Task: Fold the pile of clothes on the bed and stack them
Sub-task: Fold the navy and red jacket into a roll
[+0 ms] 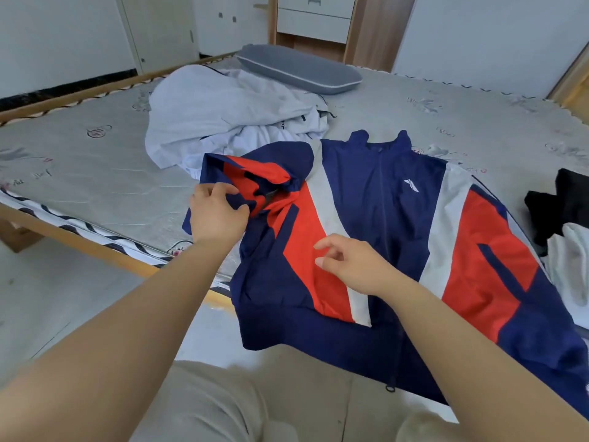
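Right hand [350, 266]: hovers over the jacket's front, fingers loosely curled, holding nothing, likely ready to pin the cloth flat.
Left hand [220, 212]: pinches the bunched sleeve [255, 180], probably to fold it inward.
Jacket [382, 224]: navy, red and white, front up on the bed [95, 161], hem over the near edge.
Logo [411, 185]: small white chest mark, no readable letters.
White clothes [229, 116]: unfolded heap behind.
Pillow [296, 69]: farthest, grey.

Black garment [570, 202], white garment [573, 269] cut off at right edge; jacket [382, 218] logo perhaps unreadable.
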